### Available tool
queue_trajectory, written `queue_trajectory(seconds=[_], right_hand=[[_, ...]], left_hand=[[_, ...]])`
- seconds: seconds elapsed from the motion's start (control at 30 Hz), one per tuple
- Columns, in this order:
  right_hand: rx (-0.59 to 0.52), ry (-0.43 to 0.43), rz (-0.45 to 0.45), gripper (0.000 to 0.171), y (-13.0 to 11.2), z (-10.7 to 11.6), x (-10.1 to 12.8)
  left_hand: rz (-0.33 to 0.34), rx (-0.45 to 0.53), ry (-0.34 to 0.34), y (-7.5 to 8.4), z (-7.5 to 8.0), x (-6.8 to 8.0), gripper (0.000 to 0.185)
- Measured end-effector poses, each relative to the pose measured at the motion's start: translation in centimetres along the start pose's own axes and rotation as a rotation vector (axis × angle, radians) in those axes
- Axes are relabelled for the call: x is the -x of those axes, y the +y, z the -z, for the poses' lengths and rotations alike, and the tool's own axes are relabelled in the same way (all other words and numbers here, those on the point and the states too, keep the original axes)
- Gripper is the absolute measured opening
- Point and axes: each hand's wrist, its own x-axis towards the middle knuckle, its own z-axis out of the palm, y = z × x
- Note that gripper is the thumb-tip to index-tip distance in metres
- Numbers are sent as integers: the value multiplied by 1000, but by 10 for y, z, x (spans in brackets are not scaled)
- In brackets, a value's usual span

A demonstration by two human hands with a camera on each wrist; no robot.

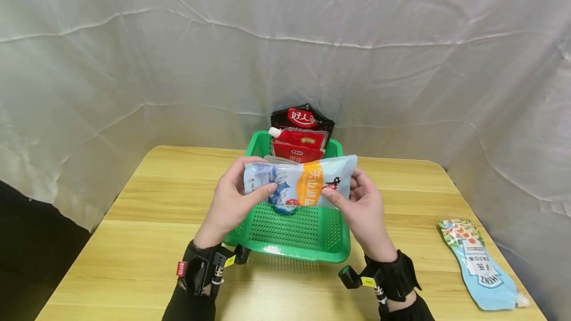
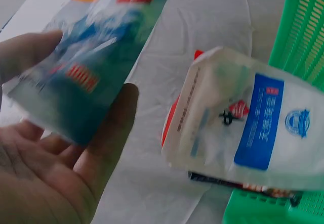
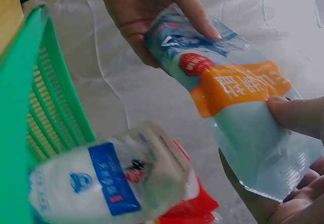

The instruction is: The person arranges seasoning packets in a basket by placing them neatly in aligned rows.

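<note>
A light blue salt packet (image 1: pixel 294 182) with an orange label is held sideways over the green basket (image 1: pixel 290 250). My left hand (image 1: pixel 228 204) pinches one end, thumb on the printed front and fingers behind. At the opposite end my right hand (image 1: pixel 363 212) grips it the same way, its thumb near the orange label in the right wrist view. Below the packet, a white bag with a blue label (image 2: pixel 260 123) leans inside the basket. Behind it stand red pouches (image 1: pixel 298 151), one with a white spout, and a black packet (image 1: pixel 301 117) with a red logo.
A light blue Heinz spouted pouch (image 1: pixel 484 271) lies near the right edge of the wooden table (image 1: pixel 147 241). Pale grey sheeting (image 1: pixel 285 53) hangs behind the table and along its sides, close to the basket's far end.
</note>
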Motion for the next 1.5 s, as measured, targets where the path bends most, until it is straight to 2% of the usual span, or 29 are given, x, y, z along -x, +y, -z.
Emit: queue_trajectory(seconds=[0.17, 0.3, 0.53, 0.7, 0.87, 1.17, 1.37, 1.5], right_hand=[[108, -21, 36, 51, -3, 8, -1], [155, -62, 67, 48, -5, 13, -2], [223, -116, 107, 47, -7, 18, -2], [257, -124, 86, 49, -8, 18, -3], [256, -121, 67, 49, -9, 18, -3], [174, -107, 84, 50, -8, 16, -4], [149, -50, 48, 52, -8, 13, -2], [31, 18, -16, 52, -9, 7, 0]], left_hand=[[43, -120, -71, 2, 6, 2, 48], [78, -211, -120, 2, 8, 3, 44], [88, -358, -204, 2, 9, 3, 38], [95, -394, -226, 2, 8, 3, 37], [76, -392, -217, 2, 7, 3, 36], [5, -349, -160, -1, 6, 4, 33], [3, -323, -90, 0, 3, 5, 33], [-19, -286, -39, 1, 1, 5, 34]])
